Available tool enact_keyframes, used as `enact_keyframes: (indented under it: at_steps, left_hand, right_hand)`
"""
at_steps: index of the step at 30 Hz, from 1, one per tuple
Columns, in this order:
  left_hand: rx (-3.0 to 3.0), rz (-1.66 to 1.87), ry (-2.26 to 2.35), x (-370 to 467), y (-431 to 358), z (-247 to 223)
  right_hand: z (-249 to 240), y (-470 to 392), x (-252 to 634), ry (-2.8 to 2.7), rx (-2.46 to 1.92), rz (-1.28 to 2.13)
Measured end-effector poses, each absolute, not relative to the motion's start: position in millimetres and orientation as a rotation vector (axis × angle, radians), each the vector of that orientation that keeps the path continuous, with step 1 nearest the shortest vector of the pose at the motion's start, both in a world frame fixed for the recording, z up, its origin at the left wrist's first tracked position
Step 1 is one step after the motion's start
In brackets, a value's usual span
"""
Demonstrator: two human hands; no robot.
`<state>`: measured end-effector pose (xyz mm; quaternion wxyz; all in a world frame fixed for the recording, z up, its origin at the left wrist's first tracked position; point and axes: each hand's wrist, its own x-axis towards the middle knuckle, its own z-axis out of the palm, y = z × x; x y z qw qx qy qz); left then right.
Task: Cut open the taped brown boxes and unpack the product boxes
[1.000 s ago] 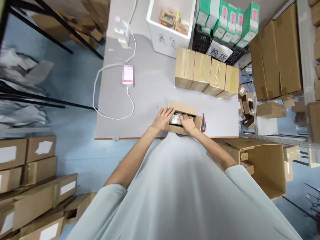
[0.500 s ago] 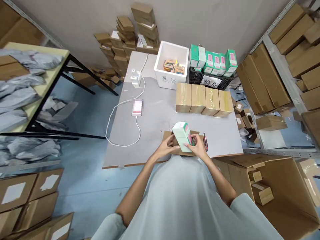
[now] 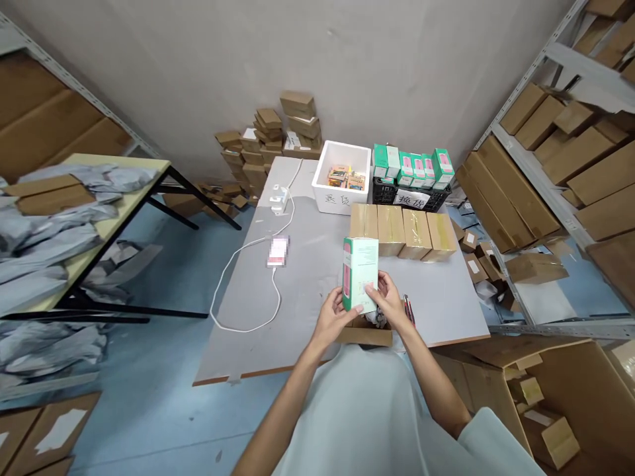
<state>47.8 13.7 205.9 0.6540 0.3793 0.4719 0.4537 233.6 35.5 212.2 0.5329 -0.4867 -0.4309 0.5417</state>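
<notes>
A green and white box with a pink panel stands upright between my two hands. My left hand grips its lower left side, the thumb on the bottom edge. On the lower right side, my right hand holds it with the thumb on the front face. Below the hands, an open brown carton sits at the table's front edge, with something crumpled inside that I cannot make out clearly. A red and black tool lies just right of my right hand, partly hidden.
Several taped brown boxes stand in a row on the grey table. Behind are a white foam bin and a black crate of green boxes. A phone with a white cable lies left.
Both hands have lifted the green and white box up from above the carton and turned it, so its printed back faces me. The camera view has tilted upward.
</notes>
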Motion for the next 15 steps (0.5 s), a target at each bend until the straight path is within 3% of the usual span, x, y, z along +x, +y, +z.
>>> enact_keyframes:
  at_steps: [9,15]
  left_hand:
    - [0.939,1.159,1.124,52.1,16.6,228.5]
    - [0.98,1.182,1.116,52.5,19.1,242.3]
  right_hand:
    - [255.2,28.5,232.0,-1.335,-1.289,0.966]
    - [259.5,14.7,240.2,-1.336,-1.356,0.991]
